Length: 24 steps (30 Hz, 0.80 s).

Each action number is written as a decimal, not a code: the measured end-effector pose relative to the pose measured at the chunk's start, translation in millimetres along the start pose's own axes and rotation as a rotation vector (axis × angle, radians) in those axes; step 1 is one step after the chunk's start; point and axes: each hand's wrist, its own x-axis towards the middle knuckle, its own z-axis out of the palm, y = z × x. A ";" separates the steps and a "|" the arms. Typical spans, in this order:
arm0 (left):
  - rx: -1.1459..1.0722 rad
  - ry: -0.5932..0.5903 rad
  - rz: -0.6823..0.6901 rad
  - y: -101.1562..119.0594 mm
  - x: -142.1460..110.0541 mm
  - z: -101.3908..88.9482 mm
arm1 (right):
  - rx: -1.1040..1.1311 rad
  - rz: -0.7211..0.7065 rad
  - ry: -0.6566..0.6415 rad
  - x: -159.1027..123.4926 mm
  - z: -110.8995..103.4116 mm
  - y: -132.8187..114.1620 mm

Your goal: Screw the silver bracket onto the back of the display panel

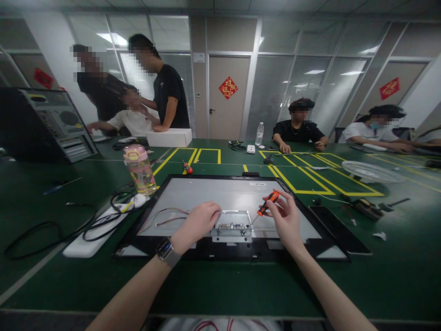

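Observation:
A monitor panel [179, 193] lies face down on the green table, its grey metal back up inside a black frame. My right hand [285, 219] is closed on a small screwdriver [264, 208] with an orange handle, its tip down at the metal connector bracket [231, 226] near the panel's front edge. My left hand [200, 220], a watch on its wrist, rests with curled fingers on the panel at the bracket's left edge. Thin wires [165, 216] run across the panel to the left of that hand.
A pink-lidded bottle [140, 171], black cables [103, 216] and a white keyboard [93, 234] lie to the left. An open computer case [51, 122] stands far left. A dark flat panel [339, 227] lies right. Several people sit or stand around the table's far side.

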 end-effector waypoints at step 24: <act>-0.016 -0.019 0.348 45.5 4.1 21.2 | 0.242 0.134 0.365 25.0 -31.2 9.3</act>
